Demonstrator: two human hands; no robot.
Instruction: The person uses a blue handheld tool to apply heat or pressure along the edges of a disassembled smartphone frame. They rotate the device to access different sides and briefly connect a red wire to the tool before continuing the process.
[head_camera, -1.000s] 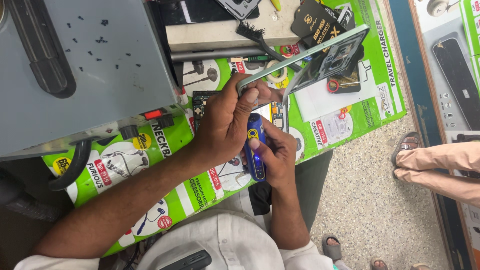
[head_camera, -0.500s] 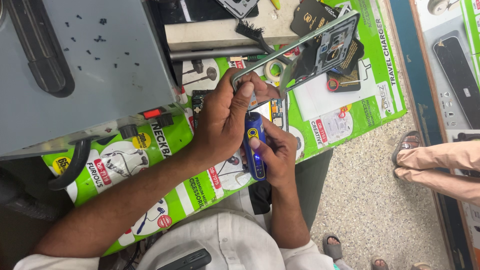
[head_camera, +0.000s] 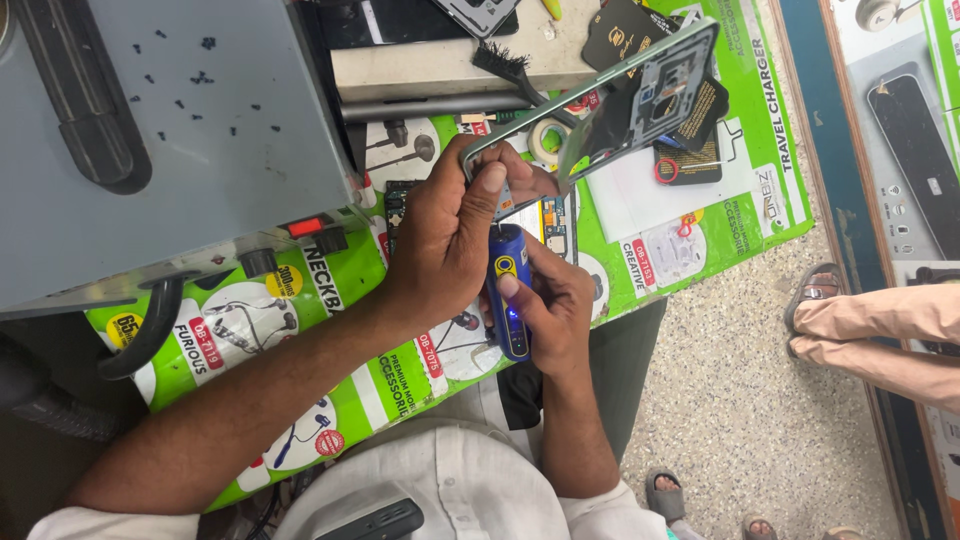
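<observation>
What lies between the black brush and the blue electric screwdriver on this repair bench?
In the head view, the tilted phone frame gripped by the left hand lies between the black brush and the blue electric screwdriver.

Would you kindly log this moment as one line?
left hand: grips phone frame, tilted | right hand: holds blue electric screwdriver | surface: green poster mat

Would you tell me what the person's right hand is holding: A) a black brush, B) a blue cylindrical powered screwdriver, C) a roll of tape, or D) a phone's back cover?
B: the right hand wraps a blue cylindrical tool that points up at the phone frame, which the left hand grips at its edge.
</observation>
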